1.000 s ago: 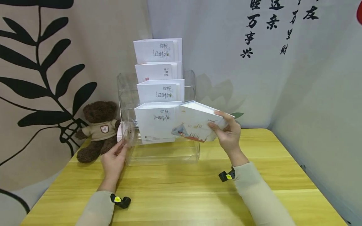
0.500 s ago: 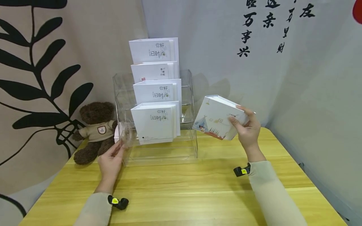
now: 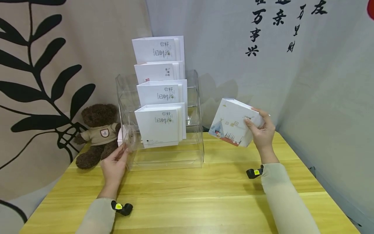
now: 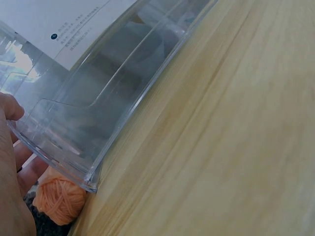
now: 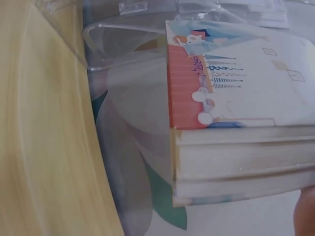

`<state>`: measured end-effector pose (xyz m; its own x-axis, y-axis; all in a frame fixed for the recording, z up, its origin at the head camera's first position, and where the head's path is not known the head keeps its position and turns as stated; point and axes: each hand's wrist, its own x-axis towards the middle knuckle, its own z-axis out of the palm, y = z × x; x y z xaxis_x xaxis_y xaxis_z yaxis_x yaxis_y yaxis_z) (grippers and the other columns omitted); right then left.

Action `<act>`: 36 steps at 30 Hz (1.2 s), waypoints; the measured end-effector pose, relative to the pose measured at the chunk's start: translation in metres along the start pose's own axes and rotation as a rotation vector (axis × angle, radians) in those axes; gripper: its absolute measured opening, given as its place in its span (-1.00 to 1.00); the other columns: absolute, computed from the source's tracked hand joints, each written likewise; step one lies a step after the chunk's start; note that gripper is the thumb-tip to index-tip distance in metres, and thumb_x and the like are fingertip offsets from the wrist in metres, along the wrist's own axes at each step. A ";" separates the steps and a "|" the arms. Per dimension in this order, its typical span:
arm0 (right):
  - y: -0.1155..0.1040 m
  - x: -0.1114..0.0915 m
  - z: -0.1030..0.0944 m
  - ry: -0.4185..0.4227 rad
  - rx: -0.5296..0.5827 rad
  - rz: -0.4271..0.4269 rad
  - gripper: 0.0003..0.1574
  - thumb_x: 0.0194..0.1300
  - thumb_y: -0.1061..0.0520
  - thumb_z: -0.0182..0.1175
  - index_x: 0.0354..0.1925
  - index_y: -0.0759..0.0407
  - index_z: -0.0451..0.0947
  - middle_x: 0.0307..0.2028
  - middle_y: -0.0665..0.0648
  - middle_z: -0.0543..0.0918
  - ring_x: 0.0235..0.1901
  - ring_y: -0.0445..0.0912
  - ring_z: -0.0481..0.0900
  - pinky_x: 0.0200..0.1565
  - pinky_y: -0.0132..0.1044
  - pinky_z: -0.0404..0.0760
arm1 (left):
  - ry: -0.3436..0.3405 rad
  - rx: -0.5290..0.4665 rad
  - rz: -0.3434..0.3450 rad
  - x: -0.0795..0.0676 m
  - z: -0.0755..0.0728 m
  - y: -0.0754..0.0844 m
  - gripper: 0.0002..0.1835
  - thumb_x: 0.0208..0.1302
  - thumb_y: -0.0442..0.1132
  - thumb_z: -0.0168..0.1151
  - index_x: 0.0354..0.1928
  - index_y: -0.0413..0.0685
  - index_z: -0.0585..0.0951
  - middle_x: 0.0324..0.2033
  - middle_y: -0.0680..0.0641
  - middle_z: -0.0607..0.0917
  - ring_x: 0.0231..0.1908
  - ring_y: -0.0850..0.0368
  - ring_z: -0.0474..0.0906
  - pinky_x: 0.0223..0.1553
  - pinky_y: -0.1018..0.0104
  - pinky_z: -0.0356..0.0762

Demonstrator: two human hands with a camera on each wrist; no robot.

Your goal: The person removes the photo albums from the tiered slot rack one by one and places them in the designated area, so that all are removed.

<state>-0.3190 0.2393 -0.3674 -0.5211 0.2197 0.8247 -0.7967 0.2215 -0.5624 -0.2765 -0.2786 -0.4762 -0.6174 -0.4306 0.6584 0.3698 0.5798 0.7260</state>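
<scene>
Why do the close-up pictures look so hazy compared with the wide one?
Head view: sharp and evenly lit, with the rack casting a soft wall shadow. Left wrist view: the clear rack is blurred, with glare. Right wrist view: the books look soft, washed out.

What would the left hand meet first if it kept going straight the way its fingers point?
The left hand points up and away, already touching the left wall of the clear acrylic tiered rack. Going on, it would press into that wall first; the brown teddy bear sits off to its left.
</scene>
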 end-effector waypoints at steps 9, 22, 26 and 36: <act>0.009 -0.006 -0.004 -0.035 -0.058 0.084 -0.48 0.11 0.52 0.39 0.07 0.49 0.55 -0.18 -0.02 0.70 -0.30 -0.29 0.68 -0.38 -0.52 0.61 | -0.006 -0.002 -0.004 0.000 0.000 0.001 -0.70 0.24 -0.29 0.45 0.03 -0.07 0.76 -0.24 -0.19 0.79 -0.37 0.70 0.57 -0.39 0.73 0.50; 0.039 -0.036 0.002 -0.201 -0.185 0.257 -0.45 0.24 0.33 0.40 0.18 0.23 0.53 -0.03 0.34 0.65 -0.29 -0.28 0.66 -0.42 -0.46 0.63 | -0.002 -0.016 0.002 0.000 0.000 0.001 -0.68 0.22 -0.30 0.46 0.04 -0.05 0.76 -0.23 -0.18 0.79 -0.38 0.68 0.59 -0.40 0.72 0.51; 0.042 -0.041 0.001 -0.214 -0.223 0.285 -0.15 0.23 0.32 0.41 0.42 0.12 0.32 0.13 0.36 0.54 -0.20 -0.28 0.59 -0.33 -0.48 0.63 | -0.003 -0.024 0.006 0.001 -0.001 0.001 -0.69 0.24 -0.30 0.45 0.04 -0.07 0.76 -0.22 -0.20 0.78 -0.38 0.68 0.59 -0.40 0.72 0.51; 0.076 -0.057 -0.012 -0.233 -0.004 0.477 0.54 0.23 0.35 0.40 0.59 -0.33 -0.55 0.45 0.24 0.24 0.09 -0.18 0.55 0.00 -0.41 0.62 | -0.015 0.019 -0.061 -0.002 -0.001 0.004 -0.68 0.26 -0.21 0.45 0.07 -0.01 0.75 -0.21 -0.16 0.79 -0.40 0.70 0.57 -0.42 0.72 0.50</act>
<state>-0.3458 0.2553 -0.4575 -0.8799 0.0800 0.4684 -0.4536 0.1527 -0.8781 -0.2732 -0.2756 -0.4744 -0.6489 -0.4553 0.6096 0.3178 0.5657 0.7609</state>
